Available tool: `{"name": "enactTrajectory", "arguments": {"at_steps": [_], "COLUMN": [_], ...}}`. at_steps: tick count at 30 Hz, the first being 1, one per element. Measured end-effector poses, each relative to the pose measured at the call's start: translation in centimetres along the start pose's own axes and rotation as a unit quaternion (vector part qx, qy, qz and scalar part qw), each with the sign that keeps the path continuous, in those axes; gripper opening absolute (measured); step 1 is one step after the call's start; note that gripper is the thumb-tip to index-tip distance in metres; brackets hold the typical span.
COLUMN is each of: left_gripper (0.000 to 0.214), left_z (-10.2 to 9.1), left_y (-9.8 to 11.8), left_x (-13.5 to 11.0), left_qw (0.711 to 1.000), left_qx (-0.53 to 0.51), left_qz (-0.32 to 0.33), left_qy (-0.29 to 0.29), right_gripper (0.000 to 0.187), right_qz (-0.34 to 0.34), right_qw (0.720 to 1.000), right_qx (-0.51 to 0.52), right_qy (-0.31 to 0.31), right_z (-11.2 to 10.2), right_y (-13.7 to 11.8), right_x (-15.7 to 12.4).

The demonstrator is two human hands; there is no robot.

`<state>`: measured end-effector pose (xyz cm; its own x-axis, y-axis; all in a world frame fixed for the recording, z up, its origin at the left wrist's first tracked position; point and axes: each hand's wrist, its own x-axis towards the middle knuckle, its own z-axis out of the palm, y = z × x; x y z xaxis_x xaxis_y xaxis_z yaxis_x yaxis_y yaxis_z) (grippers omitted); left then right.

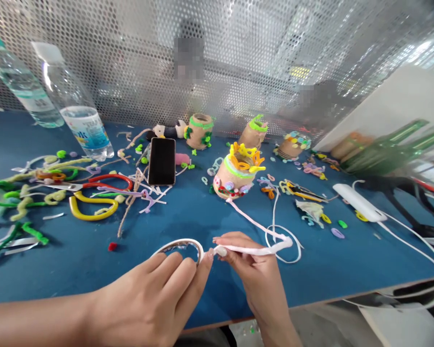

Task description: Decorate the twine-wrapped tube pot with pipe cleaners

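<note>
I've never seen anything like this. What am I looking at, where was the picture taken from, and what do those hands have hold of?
There's no machine here, just a person's two bare hands, seen by one camera worn on their head and looking forward and down. The left hand holds a white ring at its edge. The right hand pinches a pale pink pipe cleaner. Around them, on the blue table, lie colourful pipe cleaners, a phone, decorated cardboard tubes and water bottles.
</note>
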<state>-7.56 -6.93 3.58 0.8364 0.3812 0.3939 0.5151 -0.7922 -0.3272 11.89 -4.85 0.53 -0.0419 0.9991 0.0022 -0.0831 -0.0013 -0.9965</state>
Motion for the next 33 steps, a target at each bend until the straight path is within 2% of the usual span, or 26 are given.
{"name": "enactTrajectory", "arguments": {"at_steps": [4, 8, 16, 21, 25, 30, 33], "left_gripper": [0.036, 0.036, 0.039, 0.039, 0.038, 0.038, 0.036], "left_z": [0.2, 0.6, 1.3, 1.4, 1.2, 1.1, 1.1], "left_y": [0.2, 0.3, 0.1, -0.1, -0.1, -0.2, -0.6], "left_x": [-0.2, -0.1, 0.1, 0.2, 0.2, 0.3, 0.3], "left_qw": [1.0, 1.0, 0.998, 0.998, 0.998, 0.997, 0.997], "left_qx": [-0.003, 0.003, 0.006, 0.008, 0.004, 0.01, 0.009], "left_qz": [-0.003, -0.006, -0.027, -0.03, -0.025, -0.028, -0.028], "left_qy": [0.013, 0.018, 0.053, 0.047, 0.058, 0.07, 0.069], "right_gripper": [0.01, 0.014, 0.013, 0.011, 0.018, 0.012, 0.016], "right_qz": [0.07, 0.098, 0.099, 0.097, 0.1, 0.101, 0.097], "right_qw": [0.996, 0.99, 0.989, 0.99, 0.986, 0.99, 0.992], "right_qx": [0.055, 0.096, 0.108, 0.105, 0.135, 0.09, 0.072], "right_qy": [0.008, 0.023, 0.022, 0.003, -0.014, -0.04, -0.031], "right_z": [0.3, 0.5, 0.3, 0.0, 0.3, 0.7, 0.4], "right_y": [0.4, 0.6, 0.7, 0.7, 0.6, 0.5, 0.6], "right_x": [-0.2, -0.3, -0.2, -0.3, -0.4, -0.3, -0.2]}}
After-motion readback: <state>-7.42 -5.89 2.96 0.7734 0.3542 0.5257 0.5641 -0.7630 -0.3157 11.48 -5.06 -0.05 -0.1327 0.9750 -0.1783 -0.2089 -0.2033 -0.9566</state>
